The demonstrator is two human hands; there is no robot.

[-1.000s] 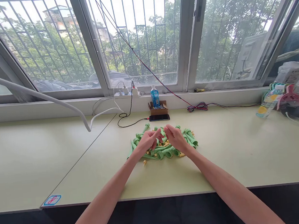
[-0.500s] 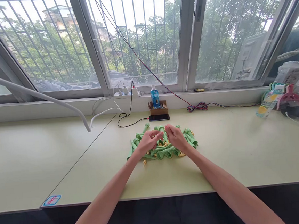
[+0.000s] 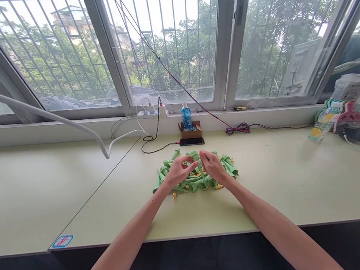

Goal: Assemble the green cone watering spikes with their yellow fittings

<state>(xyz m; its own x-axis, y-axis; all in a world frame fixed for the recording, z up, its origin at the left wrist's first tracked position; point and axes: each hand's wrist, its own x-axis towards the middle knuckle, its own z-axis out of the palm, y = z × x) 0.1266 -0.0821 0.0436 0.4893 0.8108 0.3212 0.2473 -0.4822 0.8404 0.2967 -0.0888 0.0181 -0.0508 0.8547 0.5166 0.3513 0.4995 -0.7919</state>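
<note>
Your left hand (image 3: 179, 172) and right hand (image 3: 213, 165) face each other, slightly apart, over a worktable (image 3: 268, 203) beneath barred windows. Between them a green spike (image 3: 194, 154) shows its wide, ridged end upward, its narrow shank slanting down toward 5 o'clock. Your left thumb and forefinger spread around it from the 9 o'clock side; your right fingers curl in beside it at 3 o'clock, their contents hidden. Whether either hand is clamped on the spike, or which one bears it, cannot be told from this angle.

Below you, at the centre of the dial, lies a heap of green cones (image 3: 193, 187) (several with open mouths turned your way) mixed with small yellow pieces (image 3: 219, 186). A loose yellow piece (image 3: 174, 196) sits just outside the heap, at 7 o'clock.

At 12 o'clock, just past the heap, lies a dark phone (image 3: 192, 142) with a cable plugged in; behind it, a blue-labelled bottle (image 3: 186, 116) stands upright at a small cardboard box (image 3: 191, 135). A coiled cable (image 3: 238, 128) rests at 2 o'clock, a power strip (image 3: 148, 113) at 11, and a blue-edged label (image 3: 63, 241) near the table's front edge at 8.
</note>
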